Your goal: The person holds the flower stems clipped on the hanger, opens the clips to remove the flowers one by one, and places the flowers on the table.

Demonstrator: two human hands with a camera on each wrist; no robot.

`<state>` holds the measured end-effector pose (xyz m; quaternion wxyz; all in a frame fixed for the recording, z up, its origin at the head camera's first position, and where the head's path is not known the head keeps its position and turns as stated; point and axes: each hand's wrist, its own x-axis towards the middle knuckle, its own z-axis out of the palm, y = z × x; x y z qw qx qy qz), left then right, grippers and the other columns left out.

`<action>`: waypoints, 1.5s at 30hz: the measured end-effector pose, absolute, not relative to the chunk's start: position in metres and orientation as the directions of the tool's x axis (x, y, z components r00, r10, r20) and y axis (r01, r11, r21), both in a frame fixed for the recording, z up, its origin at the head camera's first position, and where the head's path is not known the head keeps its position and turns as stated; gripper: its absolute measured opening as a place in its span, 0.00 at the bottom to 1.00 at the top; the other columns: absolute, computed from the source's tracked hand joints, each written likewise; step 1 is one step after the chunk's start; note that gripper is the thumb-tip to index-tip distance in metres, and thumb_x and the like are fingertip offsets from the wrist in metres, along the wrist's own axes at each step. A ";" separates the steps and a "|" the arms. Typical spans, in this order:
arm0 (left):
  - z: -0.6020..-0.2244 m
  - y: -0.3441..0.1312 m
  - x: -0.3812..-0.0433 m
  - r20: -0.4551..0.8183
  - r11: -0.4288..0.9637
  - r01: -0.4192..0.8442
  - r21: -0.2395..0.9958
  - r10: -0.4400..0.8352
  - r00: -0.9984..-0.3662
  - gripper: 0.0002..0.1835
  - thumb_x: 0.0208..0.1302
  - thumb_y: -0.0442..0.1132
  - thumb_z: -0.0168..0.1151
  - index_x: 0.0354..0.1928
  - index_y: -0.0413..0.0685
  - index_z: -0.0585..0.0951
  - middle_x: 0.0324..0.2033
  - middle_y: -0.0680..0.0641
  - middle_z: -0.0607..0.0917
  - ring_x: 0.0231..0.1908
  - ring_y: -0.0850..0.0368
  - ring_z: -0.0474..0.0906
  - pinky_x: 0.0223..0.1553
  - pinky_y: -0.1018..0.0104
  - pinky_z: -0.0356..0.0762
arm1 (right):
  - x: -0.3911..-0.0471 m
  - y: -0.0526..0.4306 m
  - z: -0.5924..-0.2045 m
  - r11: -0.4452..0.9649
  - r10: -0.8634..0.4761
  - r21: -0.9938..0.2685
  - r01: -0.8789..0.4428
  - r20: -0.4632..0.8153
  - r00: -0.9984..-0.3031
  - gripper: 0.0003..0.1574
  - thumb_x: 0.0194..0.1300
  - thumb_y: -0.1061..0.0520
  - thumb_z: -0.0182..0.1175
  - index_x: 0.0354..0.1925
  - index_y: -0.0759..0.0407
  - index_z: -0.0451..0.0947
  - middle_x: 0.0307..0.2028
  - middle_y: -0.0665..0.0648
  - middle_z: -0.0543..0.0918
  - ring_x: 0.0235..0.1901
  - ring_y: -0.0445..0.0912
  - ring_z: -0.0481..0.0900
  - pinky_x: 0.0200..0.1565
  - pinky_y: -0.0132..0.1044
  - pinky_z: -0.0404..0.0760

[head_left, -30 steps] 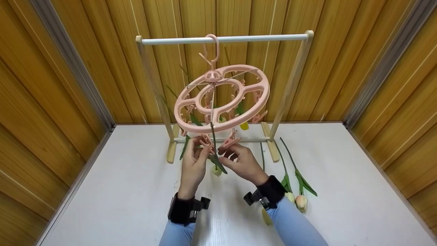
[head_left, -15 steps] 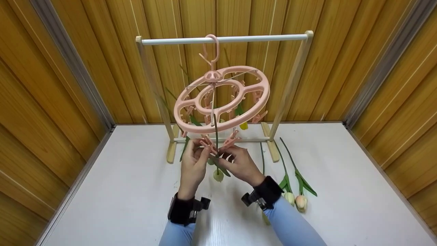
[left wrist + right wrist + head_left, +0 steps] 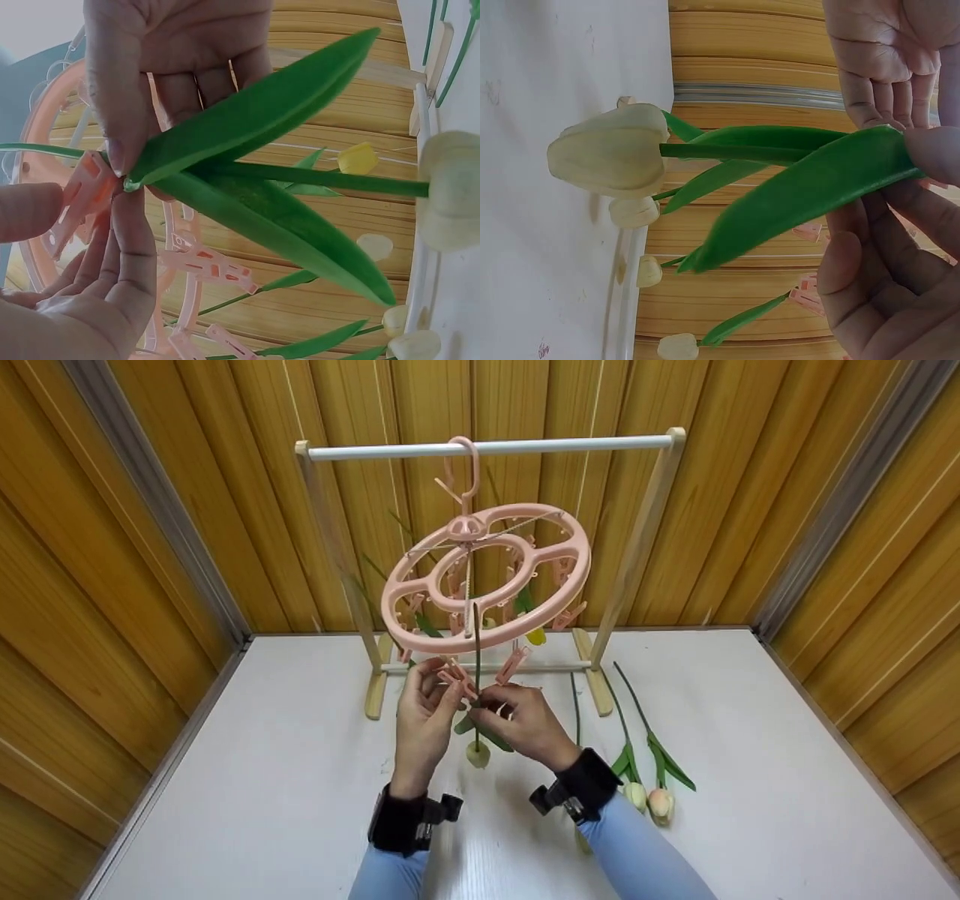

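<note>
My left hand point(image 3: 426, 727) pinches a pink clothespin point(image 3: 457, 676) below the front rim of a round pink hanger point(image 3: 435, 643). Right beside it, my right hand point(image 3: 529, 724) pinches the stem of a cream tulip point(image 3: 478, 754) where the leaves begin. The tulip hangs bloom down, its stem rising past the clothespin. In the left wrist view, the clothespin point(image 3: 84, 199) lies against the stem just beyond the leaf base; whether its jaws grip the stem I cannot tell. The right wrist view shows the cream bloom point(image 3: 611, 150) large, with a leaf partly covering my fingertips.
The hanger hooks over a white rod point(image 3: 570, 445) on a wooden stand. Another clothespin point(image 3: 513, 664) dangles to the right. A yellow tulip point(image 3: 535, 636) and other flowers hang behind. Loose tulips, one of them peach point(image 3: 661, 805), lie on the white table at the right.
My right fingers have closed on the stem, moving slightly left, and come away from the dangling clothespin. The tulip has dropped a little and hangs straighter. My left hand stays nearly in place.
</note>
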<state>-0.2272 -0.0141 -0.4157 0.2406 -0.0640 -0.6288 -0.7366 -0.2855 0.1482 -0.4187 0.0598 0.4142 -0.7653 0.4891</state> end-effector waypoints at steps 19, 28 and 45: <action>-0.417 -0.015 -0.230 0.426 -0.020 0.448 0.894 -0.273 -0.862 0.15 0.80 0.34 0.51 0.60 0.32 0.75 0.41 0.40 0.81 0.39 0.58 0.82 0.40 0.66 0.79 | -0.284 0.148 -0.419 0.161 -0.579 -0.696 -0.699 0.507 -0.639 0.05 0.68 0.61 0.67 0.40 0.61 0.88 0.35 0.57 0.89 0.30 0.39 0.80 0.34 0.31 0.79; -0.418 -0.015 -0.229 0.424 -0.016 0.446 0.895 -0.277 -0.862 0.13 0.80 0.34 0.52 0.57 0.32 0.75 0.41 0.39 0.82 0.39 0.57 0.82 0.41 0.66 0.79 | -0.283 0.148 -0.418 0.168 -0.579 -0.720 -0.673 0.481 -0.659 0.06 0.68 0.61 0.67 0.42 0.62 0.87 0.35 0.56 0.89 0.30 0.39 0.81 0.35 0.31 0.80; -0.420 -0.013 -0.232 0.445 -0.030 0.471 0.882 -0.278 -0.851 0.09 0.79 0.33 0.52 0.52 0.32 0.75 0.37 0.39 0.82 0.37 0.57 0.83 0.39 0.63 0.79 | -0.284 0.150 -0.417 0.163 -0.588 -0.682 -0.713 0.513 -0.625 0.05 0.69 0.60 0.67 0.40 0.61 0.88 0.35 0.56 0.90 0.30 0.40 0.82 0.34 0.32 0.81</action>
